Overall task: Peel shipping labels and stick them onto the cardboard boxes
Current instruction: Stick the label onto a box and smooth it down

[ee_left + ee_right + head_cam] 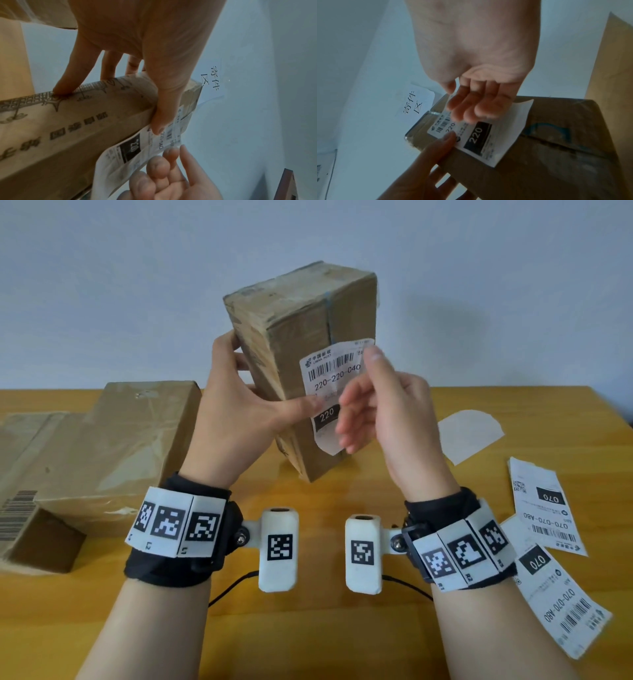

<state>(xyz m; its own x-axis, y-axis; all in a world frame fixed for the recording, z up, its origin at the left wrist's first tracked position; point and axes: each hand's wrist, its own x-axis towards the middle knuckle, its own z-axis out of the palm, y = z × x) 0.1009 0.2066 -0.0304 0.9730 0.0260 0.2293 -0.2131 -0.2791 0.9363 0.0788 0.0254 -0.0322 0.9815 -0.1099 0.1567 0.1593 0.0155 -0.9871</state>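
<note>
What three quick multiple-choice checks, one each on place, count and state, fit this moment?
1. The left hand's thumb presses the 220 label onto:
A the held cardboard box
B the table
C a flat box

2. 070 labels on the table at right:
A none
B two
C five

3. The 220 label's lower end is:
A lifted off the box
B stuck flat
C torn off

A: thumb on label against box.
B: two 070 sheets there.
A: wrist views show it curling free near the right hand.
</note>
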